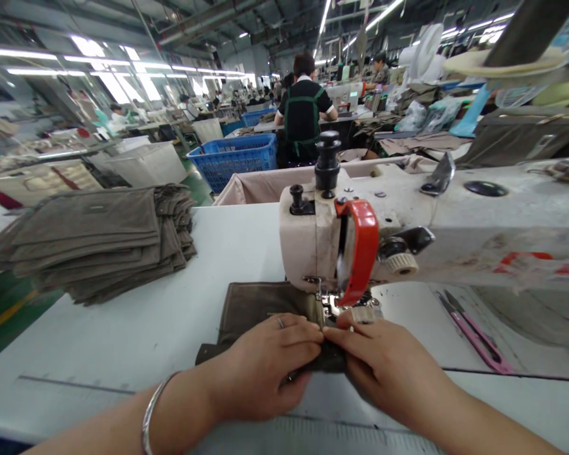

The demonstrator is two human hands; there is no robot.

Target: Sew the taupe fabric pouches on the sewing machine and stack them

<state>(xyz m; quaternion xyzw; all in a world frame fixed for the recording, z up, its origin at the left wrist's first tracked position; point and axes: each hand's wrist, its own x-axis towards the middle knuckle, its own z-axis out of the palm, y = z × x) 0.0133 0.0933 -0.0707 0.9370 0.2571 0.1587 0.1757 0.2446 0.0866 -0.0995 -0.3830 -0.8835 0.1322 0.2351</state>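
A dark olive-brown fabric piece point(256, 304) with small light lettering lies flat on the table, its right edge under the presser foot point(329, 306) of a white sewing machine point(303, 246). My left hand point(270, 360), with a ring and a bracelet, presses on this fabric with bent fingers, the thumb tucked at its near edge. Close beside it, my right hand point(384, 354) grips the same fabric just in front of the foot. The fingertips of both hands nearly meet there. Part of the fabric is hidden under the hands.
A stack of similar fabric pieces point(99, 234) sits at the table's left. Pink thread snips point(477, 335) lie right of the machine's needle area. An orange-red guard point(360, 253) fronts the machine head. Beyond stand a blue basket point(237, 158) and a seated person point(303, 114), back turned.
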